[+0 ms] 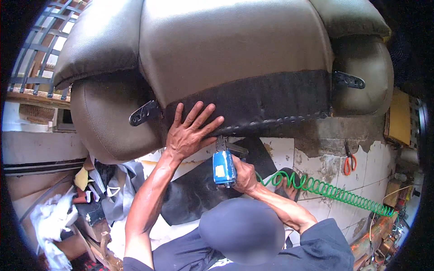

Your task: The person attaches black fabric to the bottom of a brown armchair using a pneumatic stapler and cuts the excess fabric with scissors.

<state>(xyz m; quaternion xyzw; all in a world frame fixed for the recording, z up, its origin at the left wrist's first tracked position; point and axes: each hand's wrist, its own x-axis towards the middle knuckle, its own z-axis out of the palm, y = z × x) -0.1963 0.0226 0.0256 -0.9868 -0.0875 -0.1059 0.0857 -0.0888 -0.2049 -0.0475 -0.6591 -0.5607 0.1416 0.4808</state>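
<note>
A large brown leather-look armchair or sofa piece (pixel 235 49) stands upside down or tilted before me. A strip of black cloth (pixel 275 97) covers its near side, with a broken line of staples along the lower edge. My left hand (pixel 187 135) lies flat on this strip, fingers spread. My right hand (pixel 245 175) is wrapped round a blue air staple gun (pixel 220 168), whose nose points at the strip's lower edge, just right of my left hand. From the gun runs a green coiled air hose (pixel 334 191). Metal brackets (pixel 144 113) stick out at both sides.
Orange-handled scissors or pliers (pixel 349 163) lie on the white tiles to the right. A black sheet (pixel 192 196) spreads beneath my arms. Cloth scraps and white stuffing (pixel 54 219) are heaped at left. A frame of woven straps (pixel 43 49) stands far left; wooden pieces (pixel 377 237) lie at right.
</note>
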